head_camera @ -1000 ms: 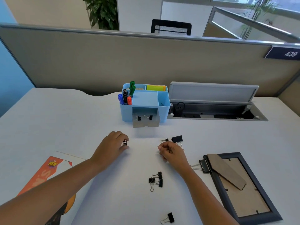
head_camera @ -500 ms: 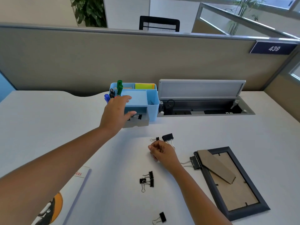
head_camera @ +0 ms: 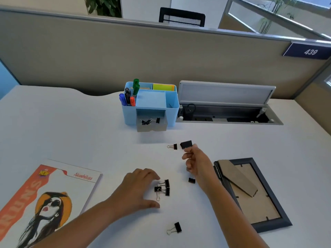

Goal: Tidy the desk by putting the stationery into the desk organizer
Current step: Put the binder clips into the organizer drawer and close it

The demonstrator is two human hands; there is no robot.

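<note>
Desk organizer (head_camera: 172, 111): light blue, at the back of the white desk (head_camera: 71, 131), with markers (head_camera: 131, 94) upright in its left compartment and sticky notes (head_camera: 163, 87) at the rear. Its grey drawer (head_camera: 151, 127) stands pulled out, with several small black binder clips (head_camera: 149, 121) inside.

My left hand (head_camera: 138, 190): fingers spread and relaxed, holding nothing, fingertips just beside a cluster of three binder clips (head_camera: 163, 188) on the desk.

My right hand (head_camera: 197, 162): fingers curled, raised just behind a large binder clip (head_camera: 186, 144); I cannot tell whether it grasps anything.

Loose clips: small one (head_camera: 173, 146) beside the large clip; one (head_camera: 191, 180) under my right wrist; one (head_camera: 176, 227) near the front edge.

Other items: magazine (head_camera: 50, 197) at left; picture frame (head_camera: 250, 194) face down at right; open cable tray (head_camera: 225, 111) beside the organizer.
</note>
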